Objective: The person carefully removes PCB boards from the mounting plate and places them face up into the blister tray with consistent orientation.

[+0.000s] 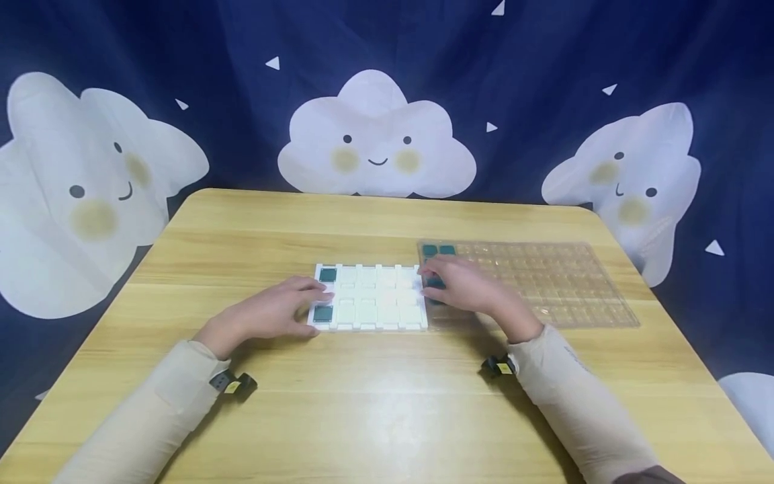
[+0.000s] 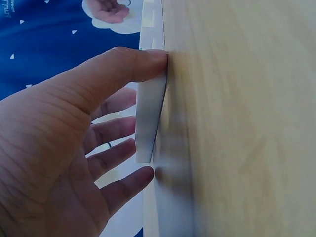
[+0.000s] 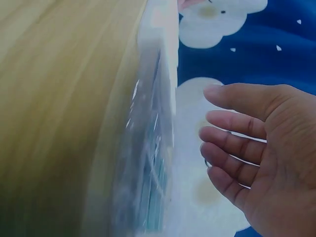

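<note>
A white tray (image 1: 376, 296) with two rows of shallow pockets lies mid-table. Green square chips sit in its left end, one in the far pocket (image 1: 328, 275) and one in the near pocket (image 1: 323, 314). At that end rests my left hand (image 1: 275, 309); its thumb (image 2: 148, 64) touches the tray's near edge, with the fingers spread and loosely extended over the left end. My right hand (image 1: 462, 286) hovers over the left end of a clear plastic tray (image 1: 544, 286), fingers loosely bent and nothing seen between them. Several green chips (image 1: 447, 249) lie there, partly hidden by this hand.
The clear tray's left edge meets the white tray's right end, and its many cells stretch right. Wooden table (image 1: 387, 403) surrounds both trays. Behind it hangs a dark blue curtain (image 1: 242, 40) with cloud prints.
</note>
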`<state>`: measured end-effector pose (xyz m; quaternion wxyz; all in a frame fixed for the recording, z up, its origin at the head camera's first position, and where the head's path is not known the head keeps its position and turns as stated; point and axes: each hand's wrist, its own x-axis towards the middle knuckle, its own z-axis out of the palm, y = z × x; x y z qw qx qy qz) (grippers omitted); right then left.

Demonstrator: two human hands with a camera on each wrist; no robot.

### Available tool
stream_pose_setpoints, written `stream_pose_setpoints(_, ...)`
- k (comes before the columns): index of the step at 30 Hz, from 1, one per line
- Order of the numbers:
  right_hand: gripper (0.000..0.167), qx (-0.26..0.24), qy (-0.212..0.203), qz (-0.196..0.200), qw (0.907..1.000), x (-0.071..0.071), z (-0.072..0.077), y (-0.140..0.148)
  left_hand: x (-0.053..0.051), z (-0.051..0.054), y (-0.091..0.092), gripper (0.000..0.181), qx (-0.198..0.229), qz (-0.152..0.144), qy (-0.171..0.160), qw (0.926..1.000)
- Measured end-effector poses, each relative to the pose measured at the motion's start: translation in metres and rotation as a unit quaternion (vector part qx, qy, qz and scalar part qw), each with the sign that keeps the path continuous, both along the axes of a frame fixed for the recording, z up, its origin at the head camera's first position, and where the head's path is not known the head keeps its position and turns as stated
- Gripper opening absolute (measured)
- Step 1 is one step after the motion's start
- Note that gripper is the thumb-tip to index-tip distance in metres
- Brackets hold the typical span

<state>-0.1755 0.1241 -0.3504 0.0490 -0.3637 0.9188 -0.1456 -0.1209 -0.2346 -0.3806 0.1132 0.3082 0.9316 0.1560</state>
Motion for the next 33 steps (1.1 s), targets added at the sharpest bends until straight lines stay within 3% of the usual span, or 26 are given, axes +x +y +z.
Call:
stream_pose_setpoints(20, 0.037, 0.008, -0.018, 0.021, 0.9996, -0.014, 0.012, -0.064, 0.001, 0.005, 0.002, 0.071, -0.007, 0.004, 0.001, 1.0)
stream_pose_setpoints(33, 0.036, -0.004, -0.042, 0.029, 0.9987, -0.017, 0.004, -0.094, 0.001, 0.003, 0.001, 0.07, -0.003, -0.001, -0.001, 1.0)
